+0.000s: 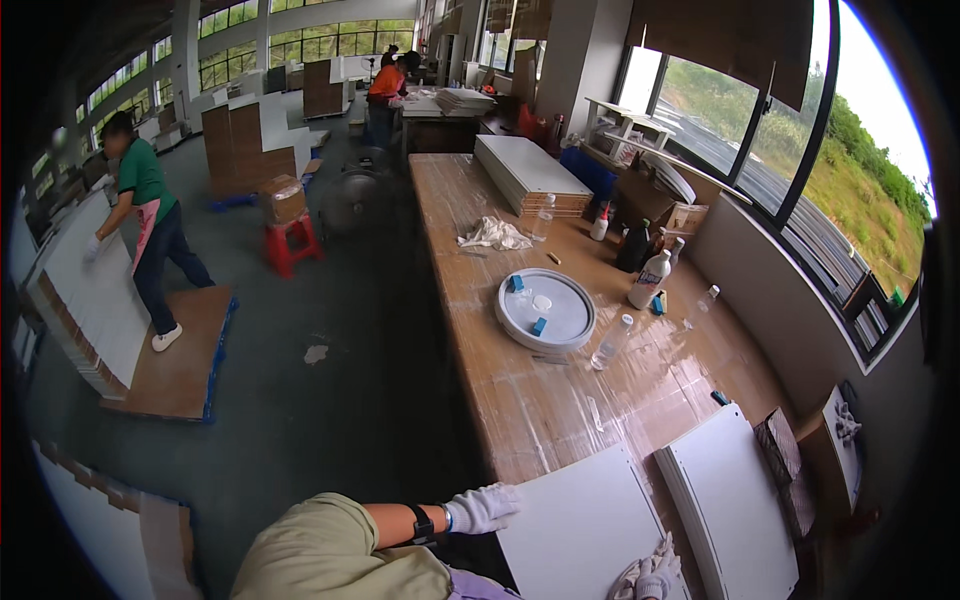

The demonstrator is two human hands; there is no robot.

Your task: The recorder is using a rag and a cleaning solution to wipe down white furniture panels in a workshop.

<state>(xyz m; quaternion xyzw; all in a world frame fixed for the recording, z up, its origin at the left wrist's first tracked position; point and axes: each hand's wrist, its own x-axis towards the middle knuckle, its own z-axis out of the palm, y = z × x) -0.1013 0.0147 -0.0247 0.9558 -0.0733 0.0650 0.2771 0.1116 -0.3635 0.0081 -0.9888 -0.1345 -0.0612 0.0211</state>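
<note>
A flat white panel (575,515) lies on the near end of the wrapped table. My left hand (483,509), in a white knitted glove, grips the panel's left edge. On the panel's lower right part, my gloved right hand (655,580) presses a crumpled whitish rag (627,580); its fingers are partly cut off by the lower rim. Just right of this panel stands a stack of similar white panels (725,500), its edges showing as thin layers.
The table (520,430) carries a round white lid (545,310) with blue blocks, clear bottles (612,342), a white bottle (650,280), another rag (495,234) and a far panel stack (530,172). Windows line the right. At left, a person in green (145,200) handles panels; another in orange (385,85) works farther back.
</note>
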